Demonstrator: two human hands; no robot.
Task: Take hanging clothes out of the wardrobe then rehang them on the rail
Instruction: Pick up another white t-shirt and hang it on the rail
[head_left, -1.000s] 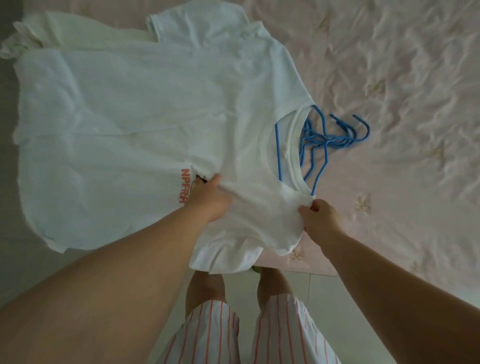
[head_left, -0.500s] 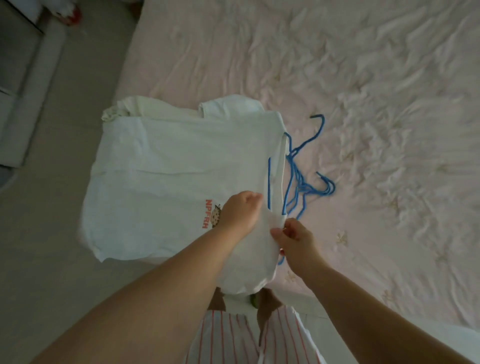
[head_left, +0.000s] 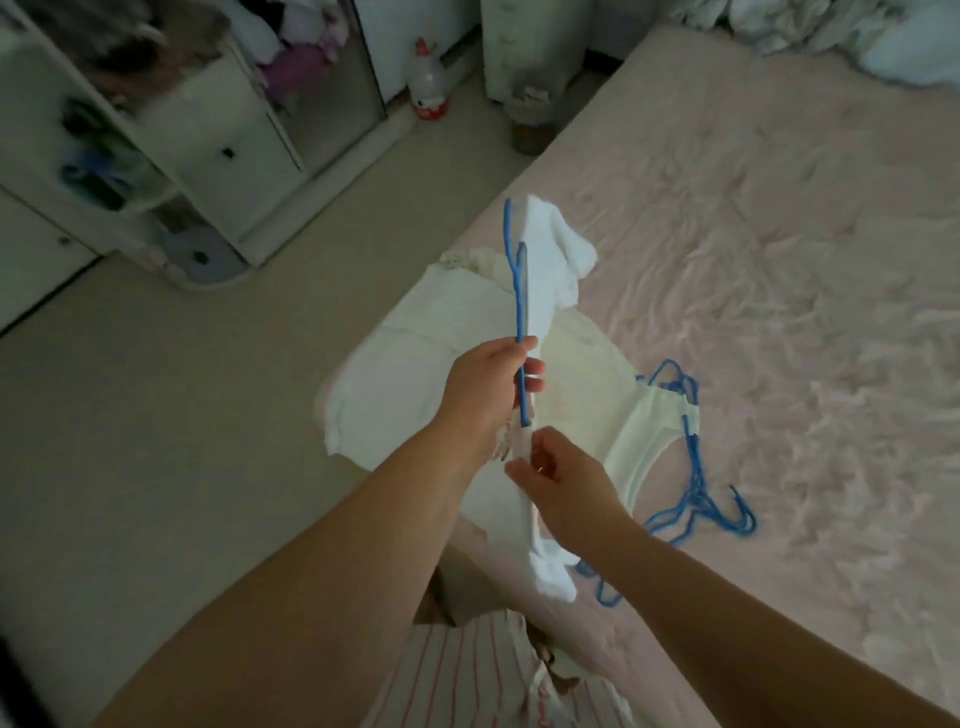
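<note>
Above the pink bed (head_left: 779, 260), left hand (head_left: 485, 387) grips a blue hanger (head_left: 517, 291) carrying a white T-shirt (head_left: 545, 270); right hand (head_left: 563, 486) pinches its hem. Rehanging underway; next, carry it toward the wardrobe (head_left: 208, 130).

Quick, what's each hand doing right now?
Left hand: grips the blue hanger.
Right hand: pinches the white T-shirt.

Both forearms reach toward 12 o'clock; the left hand (head_left: 488, 387) has fingers curled, the right hand (head_left: 563, 491), below it, pinches.
</note>
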